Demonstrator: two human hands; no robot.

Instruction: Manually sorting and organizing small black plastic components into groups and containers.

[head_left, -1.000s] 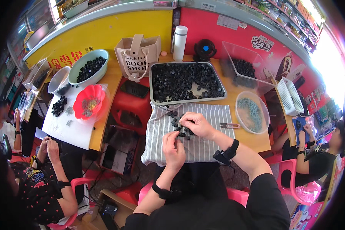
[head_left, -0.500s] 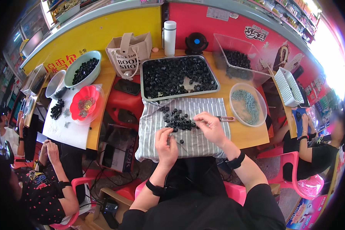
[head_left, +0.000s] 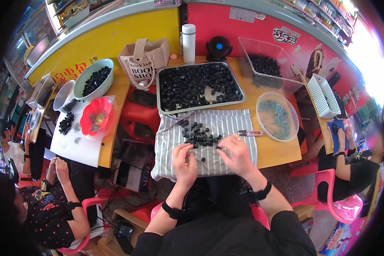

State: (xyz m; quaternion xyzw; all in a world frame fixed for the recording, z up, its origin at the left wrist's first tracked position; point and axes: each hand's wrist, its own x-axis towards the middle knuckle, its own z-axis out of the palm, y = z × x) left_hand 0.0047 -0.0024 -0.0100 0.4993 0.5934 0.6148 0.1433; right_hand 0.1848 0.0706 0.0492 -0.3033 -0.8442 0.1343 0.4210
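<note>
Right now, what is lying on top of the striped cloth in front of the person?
On the striped cloth lie a pile of small black pieces, a few loose ones, and small snips at its right edge. The left hand and right hand rest there, hiding whatever lies beneath them.

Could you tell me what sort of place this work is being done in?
It looks like a small shop used as a hand-assembly workspace: stocked shelves run along the wall, a metal tray and bowls hold small black parts, and other seated people work at neighbouring tables.
</note>
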